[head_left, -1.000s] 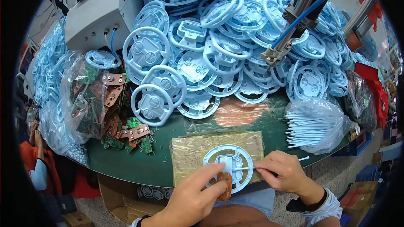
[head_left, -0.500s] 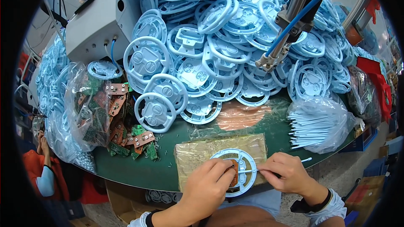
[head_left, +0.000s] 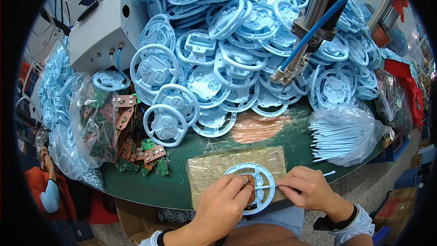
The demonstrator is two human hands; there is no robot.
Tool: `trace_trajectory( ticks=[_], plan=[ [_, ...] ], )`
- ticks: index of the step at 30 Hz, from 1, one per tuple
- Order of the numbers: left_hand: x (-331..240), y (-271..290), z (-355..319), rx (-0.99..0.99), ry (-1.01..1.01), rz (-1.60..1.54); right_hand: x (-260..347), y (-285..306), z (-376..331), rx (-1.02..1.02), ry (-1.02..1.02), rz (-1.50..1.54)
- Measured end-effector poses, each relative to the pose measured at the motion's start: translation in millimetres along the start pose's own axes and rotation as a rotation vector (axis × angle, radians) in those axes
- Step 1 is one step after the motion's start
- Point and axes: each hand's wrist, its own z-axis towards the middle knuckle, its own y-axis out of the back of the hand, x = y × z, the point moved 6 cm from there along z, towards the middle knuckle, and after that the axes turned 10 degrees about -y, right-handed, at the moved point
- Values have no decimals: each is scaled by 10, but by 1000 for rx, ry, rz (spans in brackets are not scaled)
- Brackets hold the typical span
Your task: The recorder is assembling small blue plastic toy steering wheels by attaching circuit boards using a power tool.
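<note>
A light blue plastic toy steering wheel [head_left: 268,200] lies back side up on a tape-wrapped block [head_left: 202,168] at the table's near edge. My left hand [head_left: 221,205] grips its left part, fingers closed on an orange-brown circuit board [head_left: 251,189] set in the middle. Just right of the rim, my right hand [head_left: 307,189] pinches a thin light blue stick [head_left: 263,187]. The stick crosses the rim towards the wheel's centre. A knobbed light blue end [head_left: 331,173] sticks out beyond my right hand, apparently of the same stick. My left fingers hide part of the board.
Light blue wheels [head_left: 205,82] are piled high at the back. A metal machine arm [head_left: 291,66] hangs over them. Circuit boards and small screws lie at left, by a grey box [head_left: 102,36]. A bag of light blue sticks [head_left: 332,136] lies right. Another person [head_left: 48,187] sits far left.
The whole view has shifted slightly. Both hands keep nearly the same hold on the wheel and the stick.
</note>
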Motion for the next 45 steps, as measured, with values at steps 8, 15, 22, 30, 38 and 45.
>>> trace_trajectory(
  ticks=[8, 15, 22, 30, 38, 45],
  plan=[
    [-51, 43, 76, 97, 29, 10, -46, -2, -22, 13, -5, 15],
    [114, -16, -12, 82, 55, -98, -34, -23, 22, -15, 20, -17],
    [69, -287, -224, 75, -57, -93, -53, -76, -50, -70, 119, -64],
    [225, -713, -352, -298, -145, 112, 1579, 221, 273, 212, 681, -29],
    [107, -614, -152, 128, -186, -74, 2762, 109, -146, 401, 1051, 161],
    [85, -215, -365, 2, -94, 75, 1384, 1249, 375, -665, 676, 23]
  ],
)
